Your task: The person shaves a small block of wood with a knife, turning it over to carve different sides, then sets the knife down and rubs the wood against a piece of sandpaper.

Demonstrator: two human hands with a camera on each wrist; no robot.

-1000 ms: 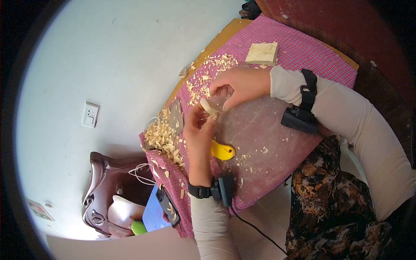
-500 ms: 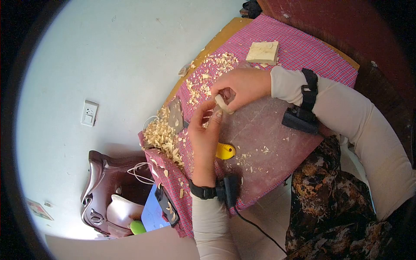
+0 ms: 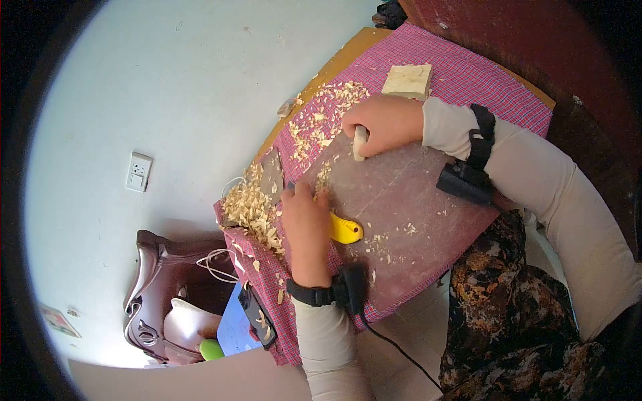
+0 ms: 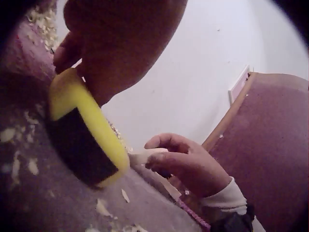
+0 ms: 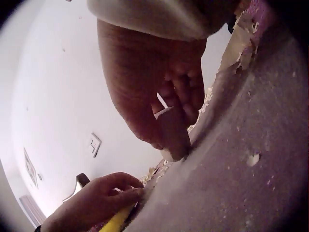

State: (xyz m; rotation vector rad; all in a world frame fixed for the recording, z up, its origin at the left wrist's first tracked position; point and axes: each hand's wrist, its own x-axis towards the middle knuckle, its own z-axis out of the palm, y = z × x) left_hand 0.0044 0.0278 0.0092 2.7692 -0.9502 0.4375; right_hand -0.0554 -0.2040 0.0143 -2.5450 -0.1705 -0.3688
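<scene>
Holding the small pale wood piece (image 3: 360,143) in the curled fingers of the right hand (image 3: 388,123), over the bench (image 3: 401,190), nearer the wood block (image 3: 407,80) than before. Parted from it with the left hand (image 3: 305,230), lowered since to the yellow handle (image 3: 346,230); cannot tell whether clasping it with those fingers.

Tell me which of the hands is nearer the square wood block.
Right. The right hand is just beside the wood block, holding a small pale piece; the left hand is farther off, at the yellow handle.
</scene>
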